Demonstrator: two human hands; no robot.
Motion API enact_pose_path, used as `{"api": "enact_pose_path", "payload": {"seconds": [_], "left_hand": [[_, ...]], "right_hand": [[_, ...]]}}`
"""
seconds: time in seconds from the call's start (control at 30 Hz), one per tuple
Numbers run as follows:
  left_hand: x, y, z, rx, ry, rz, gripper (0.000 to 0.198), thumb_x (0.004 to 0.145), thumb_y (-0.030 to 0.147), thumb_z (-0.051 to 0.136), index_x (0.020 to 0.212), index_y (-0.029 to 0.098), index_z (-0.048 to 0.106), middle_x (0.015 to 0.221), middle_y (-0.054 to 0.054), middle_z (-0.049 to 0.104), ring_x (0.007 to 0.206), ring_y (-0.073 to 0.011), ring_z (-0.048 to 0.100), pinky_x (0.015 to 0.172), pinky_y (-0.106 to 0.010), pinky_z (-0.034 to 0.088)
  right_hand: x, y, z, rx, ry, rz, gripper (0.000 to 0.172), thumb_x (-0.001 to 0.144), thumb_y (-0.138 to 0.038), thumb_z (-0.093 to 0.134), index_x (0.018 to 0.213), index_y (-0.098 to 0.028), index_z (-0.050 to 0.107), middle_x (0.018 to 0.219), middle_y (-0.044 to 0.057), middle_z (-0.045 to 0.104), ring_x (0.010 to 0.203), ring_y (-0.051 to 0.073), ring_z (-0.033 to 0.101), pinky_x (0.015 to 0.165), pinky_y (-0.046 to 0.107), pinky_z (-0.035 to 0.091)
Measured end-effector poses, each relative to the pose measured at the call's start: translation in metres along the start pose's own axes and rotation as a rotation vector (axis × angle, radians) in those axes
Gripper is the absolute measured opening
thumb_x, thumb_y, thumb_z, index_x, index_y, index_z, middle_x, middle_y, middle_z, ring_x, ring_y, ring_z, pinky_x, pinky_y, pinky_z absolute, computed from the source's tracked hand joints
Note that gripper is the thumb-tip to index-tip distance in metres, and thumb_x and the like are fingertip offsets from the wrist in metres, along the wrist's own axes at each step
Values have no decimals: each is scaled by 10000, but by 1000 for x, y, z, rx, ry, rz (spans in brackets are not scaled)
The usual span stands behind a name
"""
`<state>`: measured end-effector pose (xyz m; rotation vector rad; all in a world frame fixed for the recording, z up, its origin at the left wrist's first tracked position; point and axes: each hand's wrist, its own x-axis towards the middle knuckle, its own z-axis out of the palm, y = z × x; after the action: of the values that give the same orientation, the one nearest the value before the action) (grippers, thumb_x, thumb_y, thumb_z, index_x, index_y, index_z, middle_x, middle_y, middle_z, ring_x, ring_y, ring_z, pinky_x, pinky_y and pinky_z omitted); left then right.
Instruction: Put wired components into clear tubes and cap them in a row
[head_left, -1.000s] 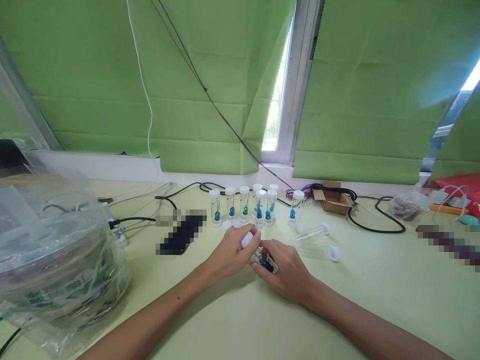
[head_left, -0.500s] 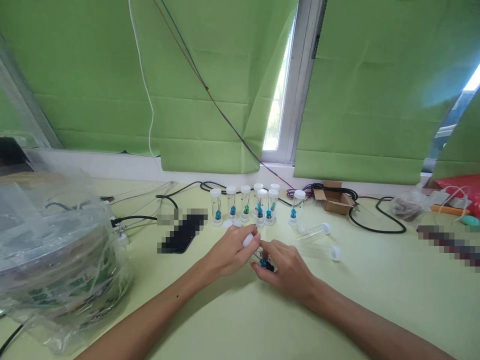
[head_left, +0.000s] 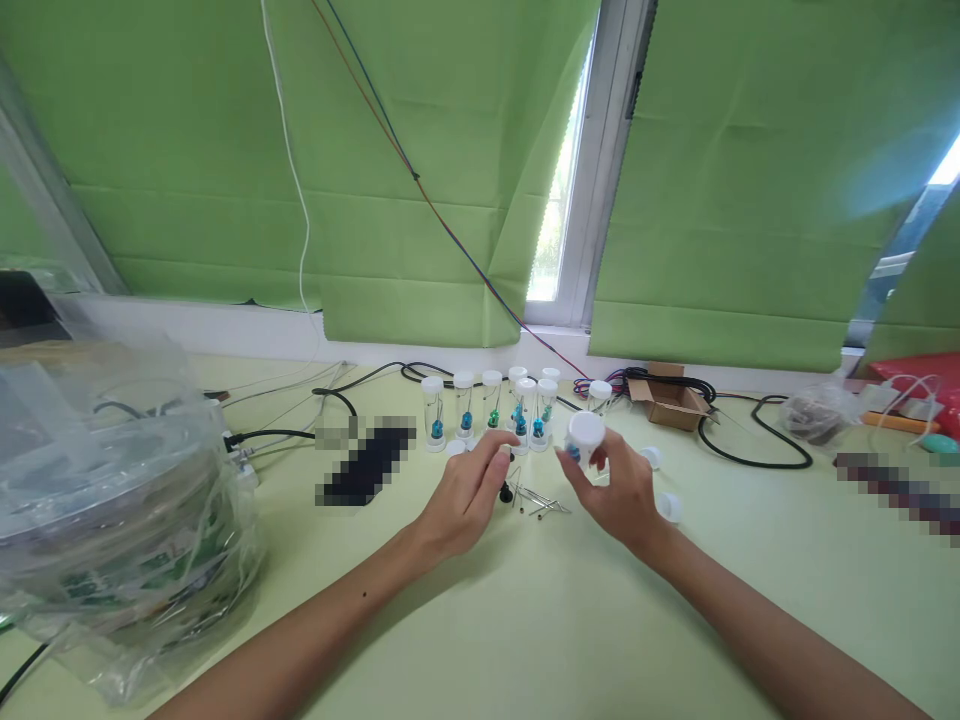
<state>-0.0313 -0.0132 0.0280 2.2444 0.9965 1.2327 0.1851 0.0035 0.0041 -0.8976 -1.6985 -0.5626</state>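
Observation:
My right hand (head_left: 619, 485) grips a clear tube with a white cap (head_left: 586, 430), its capped end tilted toward me; something blue shows inside. My left hand (head_left: 465, 490) is apart from the tube, fingers bent and a small gap between thumb and index finger, with nothing visible in them. Beside its fingertips lie several thin metal pins (head_left: 544, 502) and a small black piece (head_left: 506, 493). Behind stand several upright capped tubes with blue or green parts inside, among them a blue one (head_left: 434, 415) and a green one (head_left: 492, 400). A white cap (head_left: 455, 448) lies behind my left hand.
Two white-ended tubes lie right of my right hand, one end (head_left: 669, 507) nearer me. A phone (head_left: 367, 468) lies left. A plastic-wrapped round device (head_left: 112, 500) fills the left side. Behind are a small cardboard box (head_left: 670, 405) and black cables (head_left: 757, 462).
My hands have separated. The right hand has moved right and up with the capped tube, and the left has let go of it. The metal pins have come into view between them.

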Motion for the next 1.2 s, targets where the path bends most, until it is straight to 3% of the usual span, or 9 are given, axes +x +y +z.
{"api": "enact_pose_path", "payload": {"seconds": [0.07, 0.17, 0.27, 0.53, 0.73, 1.2], "left_hand": [[0, 2, 1, 88, -81, 41, 306, 1004, 352, 292, 1088, 205, 547, 587, 54, 403, 540, -125, 379, 571, -256, 303], [-1, 3, 4, 200, -223, 150, 292, 997, 309, 305, 956, 191, 570, 648, 23, 499, 572, -123, 434, 590, -258, 326], [-2, 2, 9, 288, -298, 242, 311, 991, 285, 318, 834, 183, 567, 638, 10, 505, 559, -121, 438, 562, -263, 310], [-5, -4, 15, 378, -335, 261, 336, 991, 279, 349, 752, 170, 558, 634, 7, 519, 551, -109, 440, 549, -260, 309], [-7, -5, 18, 397, -368, 273, 345, 988, 272, 357, 680, 176, 478, 610, 22, 473, 547, -101, 406, 551, -256, 305], [-10, -2, 23, 365, -411, 249, 333, 960, 234, 387, 632, 182, 354, 594, 28, 421, 534, -94, 372, 530, -257, 273]], "right_hand": [[-2, 11, 5, -45, -11, 85, 251, 895, -385, 604, 1002, -191, 488, 656, -19, 526, 523, 139, 494, 495, 256, 375], [-5, 22, 12, -37, -135, 191, 268, 920, -430, 550, 999, -189, 465, 689, -16, 535, 531, 137, 491, 527, 258, 389], [-5, 26, 16, -7, -234, 255, 287, 932, -445, 523, 1023, -182, 452, 704, -12, 547, 535, 143, 503, 546, 262, 395], [-2, 31, 20, 52, -366, 381, 435, 922, -489, 504, 1201, -164, 429, 731, 16, 604, 560, 181, 543, 562, 292, 424], [-2, 38, 26, 157, -399, 460, 516, 911, -478, 518, 1311, -187, 371, 947, 80, 683, 623, 201, 598, 601, 324, 460], [2, 35, 25, 199, -446, 480, 261, 906, -417, 512, 1032, -194, 463, 894, 73, 671, 606, 190, 584, 591, 319, 447]]}}
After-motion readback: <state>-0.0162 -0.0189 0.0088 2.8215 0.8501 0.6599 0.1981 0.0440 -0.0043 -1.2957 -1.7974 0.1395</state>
